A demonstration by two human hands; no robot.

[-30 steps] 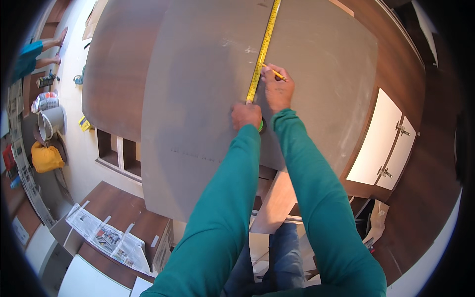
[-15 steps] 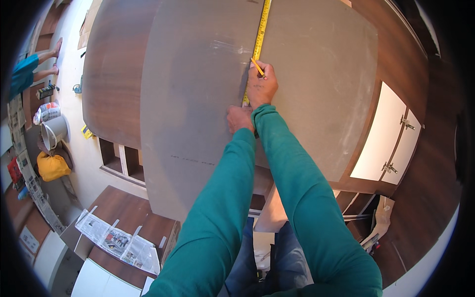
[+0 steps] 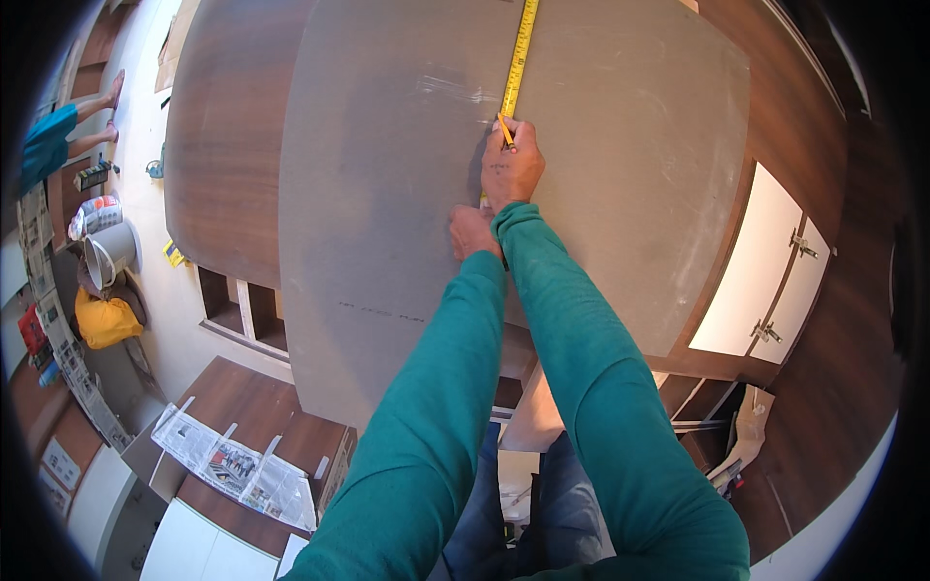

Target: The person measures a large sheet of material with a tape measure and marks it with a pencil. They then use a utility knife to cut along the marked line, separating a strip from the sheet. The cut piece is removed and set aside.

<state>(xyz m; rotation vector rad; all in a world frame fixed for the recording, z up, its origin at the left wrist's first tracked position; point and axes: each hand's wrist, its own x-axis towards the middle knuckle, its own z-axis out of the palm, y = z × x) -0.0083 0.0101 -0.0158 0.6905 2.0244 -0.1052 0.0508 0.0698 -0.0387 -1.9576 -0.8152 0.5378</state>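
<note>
A large grey-brown sheet (image 3: 387, 213) lies before me, with faint scuffs and a short line of dark writing on it. Up its middle runs a yellow tape measure (image 3: 519, 58), extended past the top of the view. At the tape's near end my left hand (image 3: 472, 232) is closed on it, fingertips partly hidden by my right wrist. Just beyond, my right hand (image 3: 511, 176) rests over the tape, gripping a yellow pencil (image 3: 506, 132) between curled fingers. The pencil's upper end is by the tape's edge. Part of the tape is covered by my right hand.
Brown wood-grain panels (image 3: 228, 145) lie under and beside the sheet. White doors with metal hinges (image 3: 751, 261) are at right. Newspaper (image 3: 237, 470) covers a cabinet at lower left. A bucket (image 3: 108, 254), a yellow bag (image 3: 107, 321) and another person's legs (image 3: 97, 121) are at far left.
The pencil has turned more upright in my right hand, whose fingers have shifted slightly. My left hand stays at the tape's near end. The whole view has shifted a little.
</note>
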